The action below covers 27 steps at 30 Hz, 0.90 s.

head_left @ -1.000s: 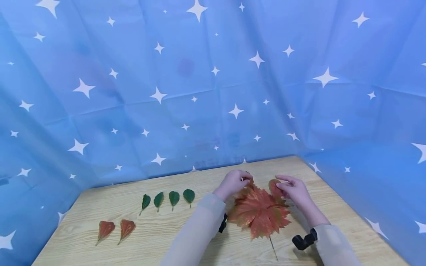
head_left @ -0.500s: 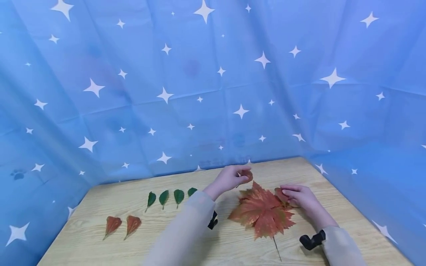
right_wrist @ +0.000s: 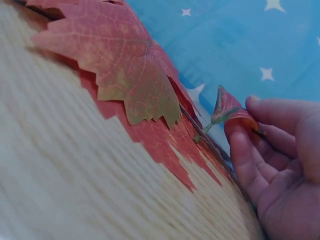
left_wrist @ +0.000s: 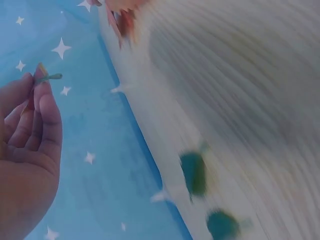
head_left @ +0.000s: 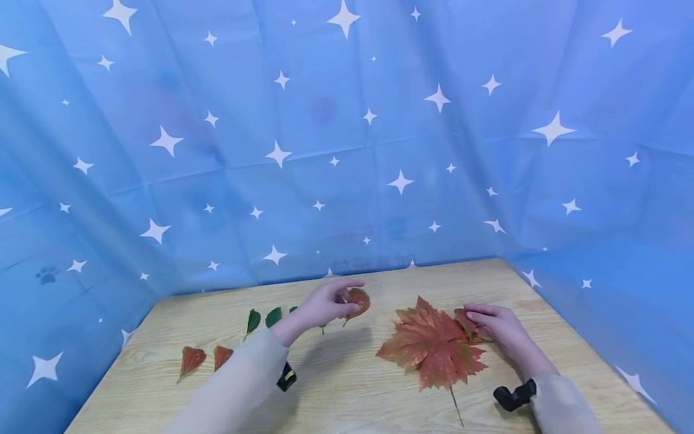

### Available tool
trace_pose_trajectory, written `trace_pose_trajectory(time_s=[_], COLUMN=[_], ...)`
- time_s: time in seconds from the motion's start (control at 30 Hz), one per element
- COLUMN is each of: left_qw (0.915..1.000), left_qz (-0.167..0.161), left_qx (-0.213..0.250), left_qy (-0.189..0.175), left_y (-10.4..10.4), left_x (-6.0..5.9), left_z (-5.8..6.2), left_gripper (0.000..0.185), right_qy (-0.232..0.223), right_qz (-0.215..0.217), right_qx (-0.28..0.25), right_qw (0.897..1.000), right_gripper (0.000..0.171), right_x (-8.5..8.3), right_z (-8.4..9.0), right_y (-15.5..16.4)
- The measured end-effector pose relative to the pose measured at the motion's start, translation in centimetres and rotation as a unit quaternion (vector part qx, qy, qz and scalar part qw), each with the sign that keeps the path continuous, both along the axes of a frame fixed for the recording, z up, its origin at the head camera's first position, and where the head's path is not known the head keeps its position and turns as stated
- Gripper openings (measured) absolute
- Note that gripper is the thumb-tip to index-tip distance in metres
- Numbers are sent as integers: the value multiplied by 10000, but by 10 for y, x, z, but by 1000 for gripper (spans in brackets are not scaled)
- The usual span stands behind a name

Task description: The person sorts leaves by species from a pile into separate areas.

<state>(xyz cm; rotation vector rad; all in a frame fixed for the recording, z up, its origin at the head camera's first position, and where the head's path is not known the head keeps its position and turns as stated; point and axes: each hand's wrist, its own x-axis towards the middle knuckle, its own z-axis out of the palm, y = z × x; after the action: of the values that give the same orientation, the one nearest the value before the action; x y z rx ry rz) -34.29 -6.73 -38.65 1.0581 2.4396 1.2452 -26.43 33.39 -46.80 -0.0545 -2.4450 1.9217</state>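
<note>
Pinch of thumb and fingertips on the left hand (head_left: 325,304), closed around a small red leaf (head_left: 358,299) and raised off the counter (head_left: 352,386) just left of centre in the head view. Stem end showing past the fingertips in the left wrist view, blurred otherwise. Right hand (head_left: 496,325) low at right of centre, fingers curled on a second small red leaf (head_left: 463,319), slightly folded, touching the right edge of the big red maple leaf (head_left: 434,346). Row of green leaves (head_left: 253,319) partly hidden behind the left forearm; pair of red leaves (head_left: 191,358) side by side at lower left, well apart from the maple leaf.

Probably best to grip lightly near the stem, never across the blade, to avoid a crease. Carry high enough to clear the green leaves without brushing them out of line. If set down by the pair of red leaves, lay flat, stem toward the near edge like theirs, just beside and not overlapping. With the right hand, lift straight up rather than drag, lest the maple leaf slide along.
</note>
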Motion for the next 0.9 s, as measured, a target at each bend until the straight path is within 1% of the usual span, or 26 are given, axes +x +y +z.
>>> trace_pose_trajectory(time_s=[0.1,0.2,0.33,0.43,0.5,0.6,0.7,0.9], left_qw=[9999,9995,9982,9967,9961,9956,9945,9902], left_qz=[146,308,583,790,849,893,1016,1383], left_qx=[-5,6,91,178,205,195,191,104], left_qy=[-52,-4,55,93,157,203,168,-173], left_y=[-28,-51,-74,-89,-99,-116,-133,-167], left_x=[7,11,15,18,20,23,27,36], left_z=[1,3,7,10,9,4,-3,-23], left_gripper=[50,49,47,40,35,29,27,28], right_qy=[-43,-75,-71,-41,-26,-58,-112,-153], right_qz=[34,33,23,22,2,16,51,162], right_qx=[93,188,215,243,244,172,87,27], right_qw=[9999,9998,9997,9997,9997,9998,9999,9997], right_gripper=[52,51,51,50,49,51,53,53], right_x=[0,1,2,2,2,1,-1,-4], right_z=[-1,-1,-1,-1,-2,-1,0,1], right_y=[-2,-1,0,0,0,0,0,-4])
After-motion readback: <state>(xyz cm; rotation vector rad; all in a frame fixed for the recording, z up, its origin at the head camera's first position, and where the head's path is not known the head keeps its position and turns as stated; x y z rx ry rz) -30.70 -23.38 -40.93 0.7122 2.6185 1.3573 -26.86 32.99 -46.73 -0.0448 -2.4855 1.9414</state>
